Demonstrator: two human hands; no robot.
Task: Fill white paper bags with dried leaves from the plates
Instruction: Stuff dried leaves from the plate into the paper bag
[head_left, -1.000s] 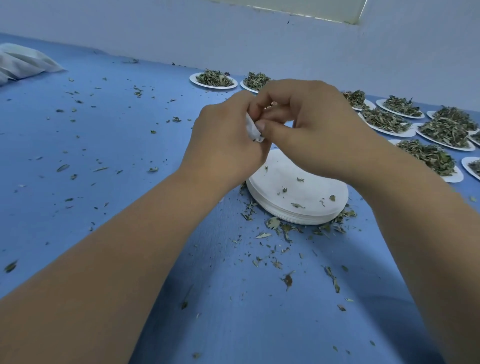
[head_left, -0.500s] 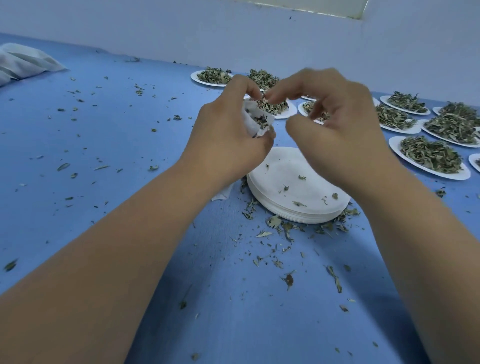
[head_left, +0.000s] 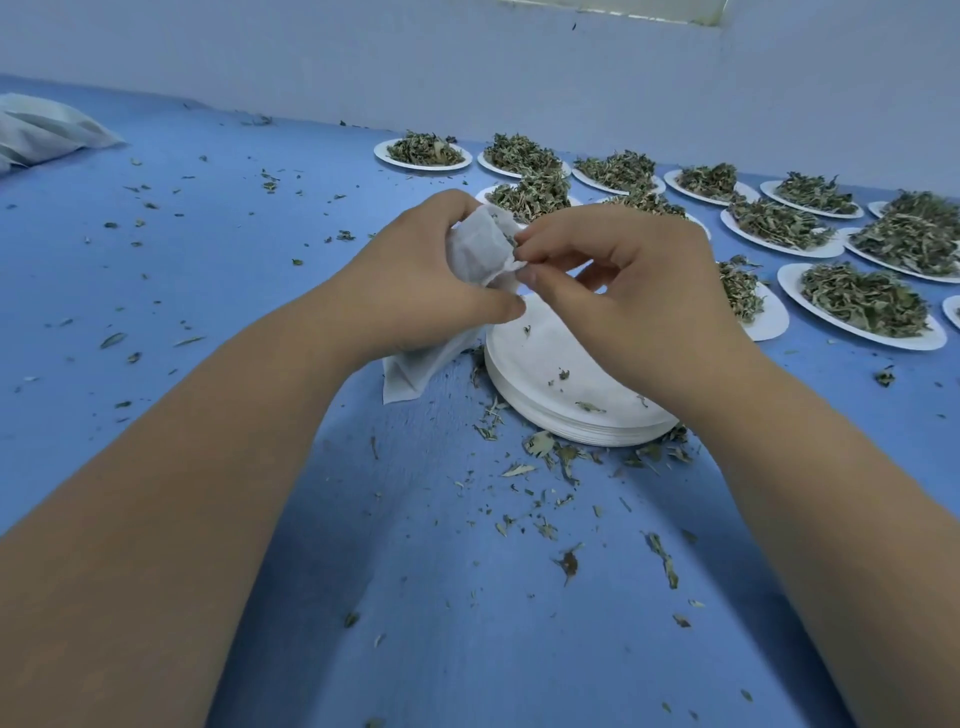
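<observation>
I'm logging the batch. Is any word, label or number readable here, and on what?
None: the bag, the plates, the stack, the table and the wall show no writing.

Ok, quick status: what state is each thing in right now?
Far plates: heaped with leaves.
Paper bag: mouth open, some leaves inside.
Left hand: gripping the bag.
Right hand: pinching the bag's rim.
Plate stack: empty, few leaf bits on top.
Table: littered with leaf bits.
</observation>
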